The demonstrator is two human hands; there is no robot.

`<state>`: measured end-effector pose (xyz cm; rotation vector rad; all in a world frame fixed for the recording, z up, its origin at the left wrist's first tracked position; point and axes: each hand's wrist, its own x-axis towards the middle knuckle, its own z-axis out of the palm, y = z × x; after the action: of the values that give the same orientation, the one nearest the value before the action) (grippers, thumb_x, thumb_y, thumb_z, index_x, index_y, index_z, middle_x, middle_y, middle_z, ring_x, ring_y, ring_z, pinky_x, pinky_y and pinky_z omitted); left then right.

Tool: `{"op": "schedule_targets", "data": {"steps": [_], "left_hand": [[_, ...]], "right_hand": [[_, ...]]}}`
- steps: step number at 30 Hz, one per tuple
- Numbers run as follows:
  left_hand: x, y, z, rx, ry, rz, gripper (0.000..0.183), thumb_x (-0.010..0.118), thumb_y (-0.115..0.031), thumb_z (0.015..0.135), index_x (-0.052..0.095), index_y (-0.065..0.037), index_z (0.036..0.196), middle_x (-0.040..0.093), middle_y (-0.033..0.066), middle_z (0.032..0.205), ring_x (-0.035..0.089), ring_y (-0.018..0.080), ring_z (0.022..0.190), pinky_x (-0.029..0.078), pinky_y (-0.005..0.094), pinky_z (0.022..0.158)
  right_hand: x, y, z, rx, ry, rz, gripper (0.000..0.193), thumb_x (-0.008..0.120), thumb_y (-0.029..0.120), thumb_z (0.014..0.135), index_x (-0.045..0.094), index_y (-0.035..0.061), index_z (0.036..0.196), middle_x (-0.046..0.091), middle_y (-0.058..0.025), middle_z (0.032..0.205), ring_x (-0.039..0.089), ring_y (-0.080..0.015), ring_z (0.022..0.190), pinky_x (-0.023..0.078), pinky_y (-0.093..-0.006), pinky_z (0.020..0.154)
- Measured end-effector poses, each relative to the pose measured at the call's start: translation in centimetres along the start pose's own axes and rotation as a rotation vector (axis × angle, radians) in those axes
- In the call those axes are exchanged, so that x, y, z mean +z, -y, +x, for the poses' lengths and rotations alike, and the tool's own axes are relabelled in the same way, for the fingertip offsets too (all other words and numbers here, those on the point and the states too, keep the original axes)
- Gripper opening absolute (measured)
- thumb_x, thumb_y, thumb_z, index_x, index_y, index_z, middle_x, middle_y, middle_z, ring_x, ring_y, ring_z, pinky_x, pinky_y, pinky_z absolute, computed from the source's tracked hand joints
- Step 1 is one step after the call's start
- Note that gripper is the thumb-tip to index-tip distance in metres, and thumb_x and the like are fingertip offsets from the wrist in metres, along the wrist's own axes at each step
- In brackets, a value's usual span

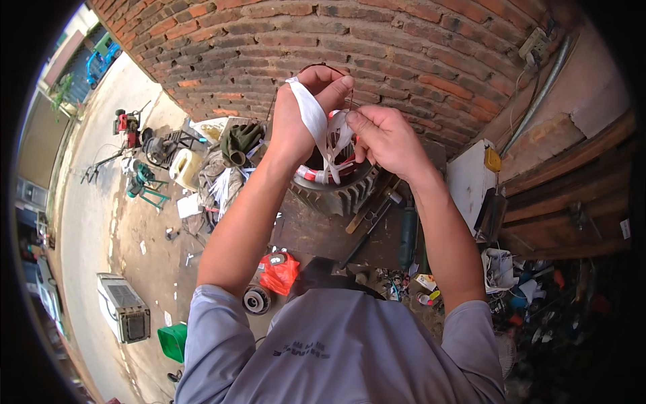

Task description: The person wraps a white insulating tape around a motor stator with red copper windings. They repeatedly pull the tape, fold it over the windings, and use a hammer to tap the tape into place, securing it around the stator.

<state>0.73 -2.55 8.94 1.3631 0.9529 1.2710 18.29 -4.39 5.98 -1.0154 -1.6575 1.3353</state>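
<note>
Stretching across the bare left hand (293,124), a flat, glossy white ribbon of tape (308,108) slants down toward the bare right hand (393,141), its narrower, crumpled lengths dangling between the two. Below them, a round, grey metal motor housing with ribbed sides (330,196) rests on a dark, worn worktop (306,232), its top opening directly under the fingers. Red and white bundled windings (311,174) show along the near rim of that opening, and the trailing ribbon reaches down to them.

The right thumb and forefinger press together on the ribbon near its crumpled part, with the other fingers curled in below. The left fingers bend inward, their tips near the right thumb; whether they grip the ribbon or only have it lying across them, I cannot tell. A thin, dark wire (325,64) arches just above the left fingers, and where its ends go is unclear.

Both hands and the hanging ribbon cover much of the housing's opening, so its far side and interior are mostly hidden.
</note>
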Motion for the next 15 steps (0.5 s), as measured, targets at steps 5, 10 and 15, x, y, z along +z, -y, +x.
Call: {"op": "schedule_targets", "data": {"steps": [5,10,15], "left_hand": [[-4.0,5.3,-0.6,-0.111,0.598,0.173,0.066,0.081,-0.046,0.089,0.062,0.003,0.129,0.072,0.0139,0.118,0.067,0.0183,0.104,0.052,0.0354,0.093],[-4.6,6.1,-0.2,-0.270,0.693,0.632,0.025,0.078,-0.020,0.092,0.074,-0.001,0.107,0.076,0.0079,0.097,0.068,0.0136,0.089,0.053,0.0331,0.082],[-5.5,7.9,0.0,-0.016,0.478,1.117,0.022,0.067,-0.018,0.092,0.074,-0.005,0.109,0.075,0.0182,0.096,0.072,0.0368,0.091,0.056,0.0454,0.083]], "right_hand": [[-0.7,0.5,1.0,-0.098,-0.347,0.737,0.030,0.050,0.032,0.110,0.061,0.0053,0.101,0.067,-0.0089,0.080,0.062,-0.0162,0.056,0.046,-0.0283,0.048],[-2.0,4.7,0.2,-0.332,-0.332,0.837,0.030,0.048,0.032,0.111,0.058,0.0059,0.100,0.064,-0.0115,0.081,0.058,-0.0188,0.058,0.044,-0.0311,0.054],[-5.0,10.6,-3.9,-0.548,-0.202,0.924,0.032,0.044,0.033,0.112,0.057,0.0053,0.102,0.059,-0.0084,0.086,0.053,-0.0183,0.062,0.045,-0.0321,0.057]]}}
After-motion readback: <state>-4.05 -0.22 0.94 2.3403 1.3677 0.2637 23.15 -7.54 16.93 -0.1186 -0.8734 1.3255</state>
